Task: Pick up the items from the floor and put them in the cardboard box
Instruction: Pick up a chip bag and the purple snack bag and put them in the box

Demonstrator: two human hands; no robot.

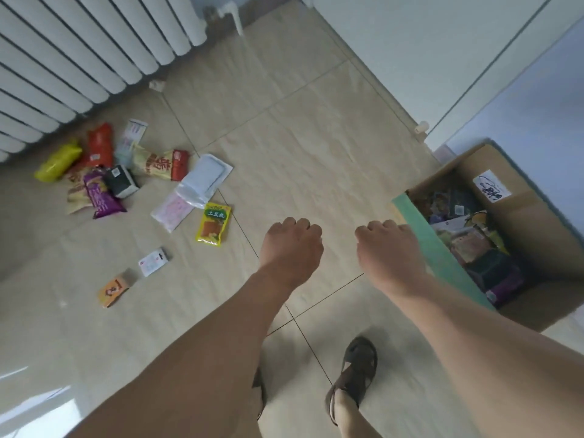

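You are looking at a floor (pixel 316 159) of smooth, glossy beige tile, catching window glare at lower left. The snack packets (pixel 101 172) at left are showing shiny plastic film, the yellow sachet (pixel 213 224) glossy too. The cardboard box (pixel 518 203) at right is showing matt brown card with a white paper label (pixel 491 185). The radiator (pixel 79 52) at upper left is looking smooth, white-painted.

We see a beige tiled floor (pixel 316 147). Snack packets (pixel 94 172) lie piled near the radiator (pixel 79 58). A yellow sachet (pixel 214 227) and the cardboard box (pixel 505 210) also rest on it.
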